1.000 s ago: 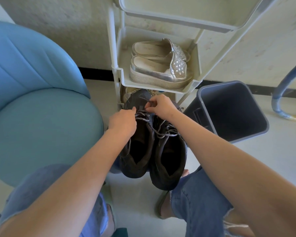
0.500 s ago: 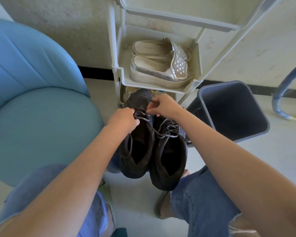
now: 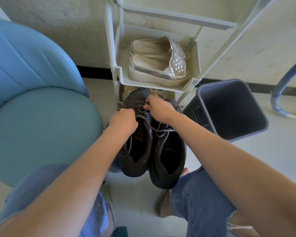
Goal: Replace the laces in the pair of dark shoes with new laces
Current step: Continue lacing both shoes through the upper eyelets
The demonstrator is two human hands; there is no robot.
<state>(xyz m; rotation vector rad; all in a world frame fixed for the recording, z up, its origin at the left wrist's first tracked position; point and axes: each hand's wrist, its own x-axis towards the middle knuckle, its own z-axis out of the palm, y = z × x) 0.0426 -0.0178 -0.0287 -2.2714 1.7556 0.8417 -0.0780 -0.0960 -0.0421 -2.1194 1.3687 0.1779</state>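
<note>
**First inspector:** Head view. Your left hand (image 3: 122,120) was curled tight, and its fingertips pinched the grey speckled lace (image 3: 142,115) at the left edge of the eyelets. The grip was narrow, with only the strand in it.

**Second inspector:** Your right hand (image 3: 159,111) pinched the same lacing just beyond that grip, nearer the toe. Its fingers were closed on a strand too. Your two hands were near each other but apart.

**First inspector:** The dark shoes (image 3: 167,156) lay directly under both grips, side by side and touching. Their toes pointed away from you and their heels sat between your knees. I could not tell what they stood on.

**Second inspector:** One loose end hung below your left grip, down the left shoe's outer side. More strands lay across the right shoe's opening, just below your right grip.

**First inspector:** Beyond both grips stood a pale rack (image 3: 154,83), and a pair of silver shoes (image 3: 154,72) sat on its shelf.

**Second inspector:** A tilted grey bin (image 3: 256,134) stood right of your right grip. A blue chair (image 3: 41,125) stood left of your left grip.
</note>
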